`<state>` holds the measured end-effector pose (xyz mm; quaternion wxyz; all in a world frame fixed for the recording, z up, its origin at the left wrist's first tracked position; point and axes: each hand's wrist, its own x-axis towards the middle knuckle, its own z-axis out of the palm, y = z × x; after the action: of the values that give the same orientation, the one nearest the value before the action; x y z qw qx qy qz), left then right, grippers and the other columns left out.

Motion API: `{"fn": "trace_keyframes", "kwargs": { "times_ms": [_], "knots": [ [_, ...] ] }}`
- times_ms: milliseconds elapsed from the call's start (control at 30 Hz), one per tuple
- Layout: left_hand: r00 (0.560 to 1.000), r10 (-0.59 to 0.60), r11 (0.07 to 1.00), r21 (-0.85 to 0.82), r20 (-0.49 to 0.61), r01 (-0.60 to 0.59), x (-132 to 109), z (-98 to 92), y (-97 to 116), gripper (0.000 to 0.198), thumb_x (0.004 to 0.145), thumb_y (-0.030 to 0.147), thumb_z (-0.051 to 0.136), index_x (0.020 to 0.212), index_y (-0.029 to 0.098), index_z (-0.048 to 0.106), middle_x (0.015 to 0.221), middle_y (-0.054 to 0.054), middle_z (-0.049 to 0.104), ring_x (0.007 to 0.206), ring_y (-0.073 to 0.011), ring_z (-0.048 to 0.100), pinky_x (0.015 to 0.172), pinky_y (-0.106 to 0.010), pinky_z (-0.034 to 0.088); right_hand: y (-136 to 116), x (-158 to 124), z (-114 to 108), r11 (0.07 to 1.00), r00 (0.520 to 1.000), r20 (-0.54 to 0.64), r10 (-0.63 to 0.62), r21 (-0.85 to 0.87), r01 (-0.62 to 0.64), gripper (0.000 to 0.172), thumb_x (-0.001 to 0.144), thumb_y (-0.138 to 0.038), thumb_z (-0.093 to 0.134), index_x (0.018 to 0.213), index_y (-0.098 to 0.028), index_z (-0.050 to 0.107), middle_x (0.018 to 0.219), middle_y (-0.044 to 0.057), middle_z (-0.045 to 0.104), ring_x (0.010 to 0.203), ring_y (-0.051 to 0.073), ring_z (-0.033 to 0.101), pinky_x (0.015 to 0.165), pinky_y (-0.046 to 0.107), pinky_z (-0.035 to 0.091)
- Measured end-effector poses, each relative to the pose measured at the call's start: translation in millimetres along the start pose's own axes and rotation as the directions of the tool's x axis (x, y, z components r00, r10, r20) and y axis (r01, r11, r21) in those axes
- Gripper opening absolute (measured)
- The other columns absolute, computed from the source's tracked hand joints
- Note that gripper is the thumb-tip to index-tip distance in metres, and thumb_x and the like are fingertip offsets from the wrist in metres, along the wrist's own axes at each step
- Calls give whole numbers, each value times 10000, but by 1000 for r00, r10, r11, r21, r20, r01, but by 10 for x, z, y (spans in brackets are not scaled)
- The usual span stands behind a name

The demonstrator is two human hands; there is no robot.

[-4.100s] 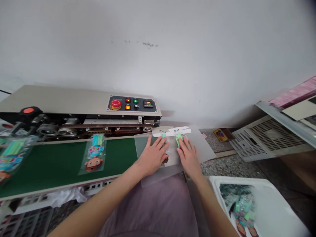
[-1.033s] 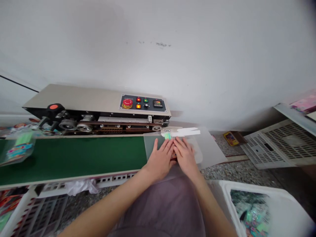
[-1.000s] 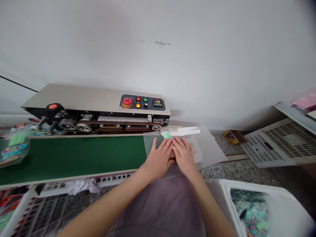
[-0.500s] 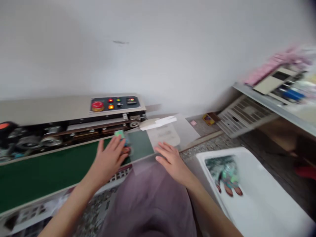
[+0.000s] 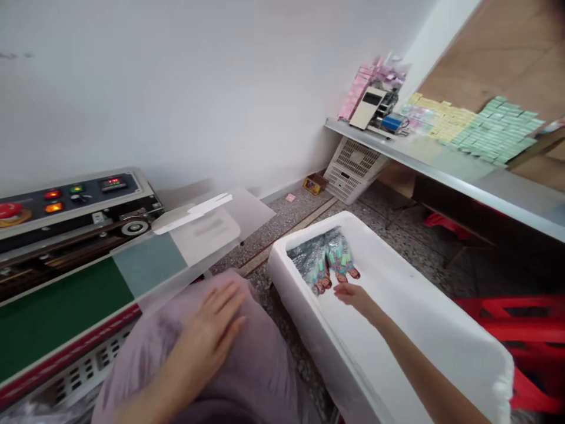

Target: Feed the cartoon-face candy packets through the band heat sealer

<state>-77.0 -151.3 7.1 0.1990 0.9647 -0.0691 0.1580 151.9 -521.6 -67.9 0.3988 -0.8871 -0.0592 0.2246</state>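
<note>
the packets (image 5: 341,259) show light green, turquoise and reddish brown colours. the foam box (image 5: 424,306) around them is plain white. the belt (image 5: 66,312) is of deep green, but under the translucent sheet (image 5: 150,265) this green looks pale and greyish. a red band (image 5: 75,356) with lighter marks runs along the belt's edge. on the dark control panel (image 5: 95,203), the lamps are red, green and orange, and the round button (image 5: 9,211) is red. the trousers (image 5: 260,330) are mauve. the floor (image 5: 276,224) has grey speckles. farther away, piles (image 5: 498,129) are mint green, and others (image 5: 452,121) pale yellow.
</note>
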Motion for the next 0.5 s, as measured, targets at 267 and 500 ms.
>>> {"fn": "trace_keyframes", "kwargs": {
  "times_ms": [267,500],
  "knots": [
    [949,117,988,-135,293,-80,895,645,775,357,998,207,489,1332,182,612,1465,-95,580,1418,-264,470,1221,-567,321,608,214,393,983,997,42,-65,-168,71,604,539,-99,723,1129,-228,710,1156,66,692,1123,262,600,1032,433,449],
    [959,87,988,-149,271,-48,1067,898,744,335,1001,195,484,1303,180,628,1427,-105,611,1386,-254,505,1216,-541,330,957,110,435,965,990,133,51,-263,-14,563,538,-154,807,1087,-218,699,965,11,646,790,192,615,747,349,531]
  ]
}}
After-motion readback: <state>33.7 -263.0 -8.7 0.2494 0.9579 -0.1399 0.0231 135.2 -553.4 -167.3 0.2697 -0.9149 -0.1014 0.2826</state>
